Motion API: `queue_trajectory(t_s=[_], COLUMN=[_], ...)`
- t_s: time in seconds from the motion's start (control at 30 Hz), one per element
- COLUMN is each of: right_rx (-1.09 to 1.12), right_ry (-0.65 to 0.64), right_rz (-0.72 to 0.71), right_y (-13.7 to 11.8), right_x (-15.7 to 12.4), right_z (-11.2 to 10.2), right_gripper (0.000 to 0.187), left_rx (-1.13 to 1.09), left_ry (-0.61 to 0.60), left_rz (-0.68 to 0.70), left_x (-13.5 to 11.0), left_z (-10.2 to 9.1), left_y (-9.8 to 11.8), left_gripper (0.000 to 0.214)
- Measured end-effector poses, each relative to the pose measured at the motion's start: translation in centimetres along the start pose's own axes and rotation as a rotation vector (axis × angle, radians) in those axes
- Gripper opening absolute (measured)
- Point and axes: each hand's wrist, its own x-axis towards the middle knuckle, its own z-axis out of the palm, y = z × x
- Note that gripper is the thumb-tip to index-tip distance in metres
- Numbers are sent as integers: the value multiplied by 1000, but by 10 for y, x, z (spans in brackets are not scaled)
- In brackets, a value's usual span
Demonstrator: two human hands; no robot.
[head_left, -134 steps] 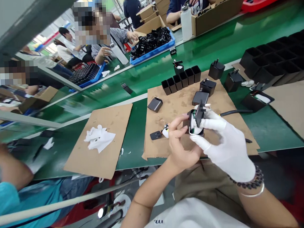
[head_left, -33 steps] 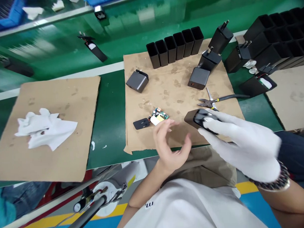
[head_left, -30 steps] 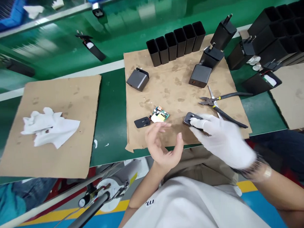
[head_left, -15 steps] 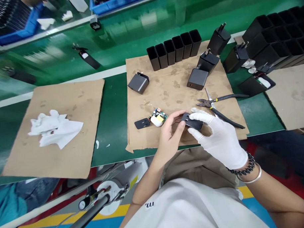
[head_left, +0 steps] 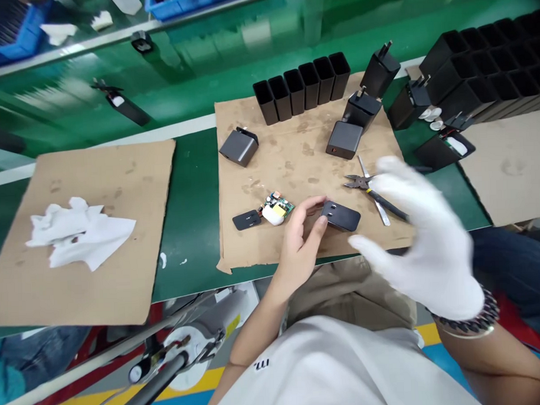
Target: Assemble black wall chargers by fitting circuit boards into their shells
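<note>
My bare left hand [head_left: 300, 240] grips one end of a black charger [head_left: 342, 216] between thumb and fingers, its face with the plug pins turned up. To its right, my white-gloved right hand [head_left: 420, 250] is off the charger, thumb and fingers spread, blurred by motion. Beneath and beyond the gloved fingers lie cutting pliers [head_left: 362, 183], their handles partly covered, across a thin metal tool [head_left: 382, 214]. Left of my left hand sits a small circuit board [head_left: 279, 207] with white and yellow parts, joined to a black plug plate [head_left: 247, 220].
Cardboard [head_left: 291, 175] covers the green bench. A closed charger [head_left: 239, 147] lies left; more chargers [head_left: 344, 139] stand right. Several black casings [head_left: 295, 90] form a row behind, with a larger casing stack [head_left: 469, 65] far right. White gloves [head_left: 82, 230] rest on the left cardboard.
My right hand has let go of the charger and moved right, over the pliers' handles. My left hand keeps its hold. The whole view has shifted slightly.
</note>
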Motion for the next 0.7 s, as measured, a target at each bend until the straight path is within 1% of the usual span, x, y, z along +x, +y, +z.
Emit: queue_trajectory(t_s=[0.1,0.13,0.17,0.2,0.27,0.33,0.4,0.47,0.5,0.53,0.6,0.7], right_rx=[-143,-158,-128,-40,216,538,882,1139,1210,1224,1240,1310], right_ry=[-38,-25,-6,19,60,52,-39,-155,-184,-189,-171,-159], right_rz=[-122,-140,-132,-80,96,310,514,665,711,725,736,765], right_y=[15,20,25,29,32,32,30,28,28,27,28,26], right_x=[4,3,3,3,6,12,22,31,35,38,41,43], right_z=[24,31,36,40,42,41,38,35,33,31,27,21], right_gripper=[49,45,40,35,26,28,31,26,25,27,32,31], left_rx=[-50,-59,-61,-56,-42,-44,-78,-117,-130,-138,-145,-153], left_ry=[39,48,53,58,69,98,150,190,197,197,184,173], left_rz=[28,37,42,45,46,46,42,29,24,20,20,11], left_x=[-3,-3,-4,-4,-4,-5,-6,-7,-8,-9,-10,-11], left_z=[1,1,1,2,2,2,2,2,2,1,1,1], left_y=[-1,-1,-2,-2,-2,-3,-3,-3,-3,-3,-3,-4], left_gripper=[28,28,28,29,29,31,33,32,31,29,27,24])
